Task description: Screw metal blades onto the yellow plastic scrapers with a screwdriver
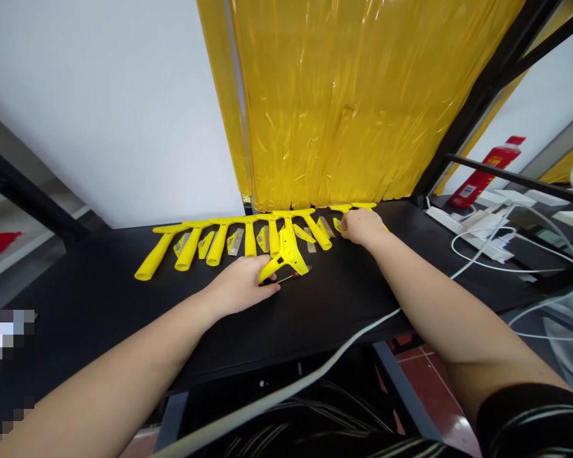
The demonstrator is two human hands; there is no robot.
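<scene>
My left hand [243,284] is closed around the narrow end of a yellow T-shaped scraper handle [291,253], raised above the black tabletop. A thin rod with a red and black end [302,272] shows beneath it; whether my fingers touch the rod is unclear. My right hand [361,227] reaches to the right end of the row, fingers curled down beside a small yellow plate [337,224]. What those fingertips pinch is hidden. Just behind that hand lies another yellow T-shaped handle [342,207]. Several more handles [219,242] line the back, with small yellow plates and metal blades [236,242] between them.
A yellow plastic curtain [334,102] and a white panel [124,114] stand behind the black table [124,318]. To the right are a power strip [487,245], white cables and a red bottle [489,168]. One thick cable [310,378] crosses the front edge.
</scene>
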